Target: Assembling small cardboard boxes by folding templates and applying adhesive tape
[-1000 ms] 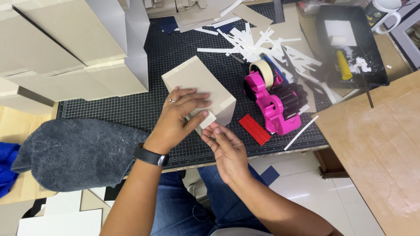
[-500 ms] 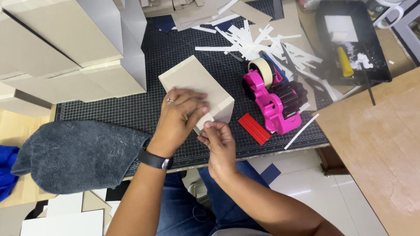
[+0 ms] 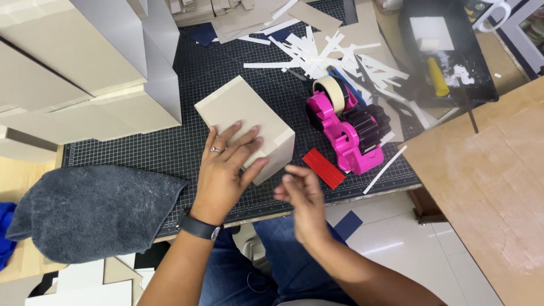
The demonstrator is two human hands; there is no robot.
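Note:
A beige cardboard box (image 3: 235,107) lies on the dark gridded cutting mat (image 3: 170,150). My left hand (image 3: 226,170), with a ring and a dark wristband, rests flat on the box's near top. Just in front of the box's near corner hovers my right hand (image 3: 303,195), blurred, fingers loosely apart and empty. A pink tape dispenser (image 3: 354,133) with a tan tape roll stands to the right of the box, and a red flat block (image 3: 323,168) lies beside it.
A grey towel (image 3: 90,209) lies at the left front. Stacked beige boxes (image 3: 73,73) fill the back left. White paper strips (image 3: 328,51) litter the back. A black tray (image 3: 447,51) with a yellow tool sits back right, a wooden board (image 3: 487,170) at the right.
My right hand has let go of the box's near corner and pulled back toward me. My left hand has spread flat on the box top.

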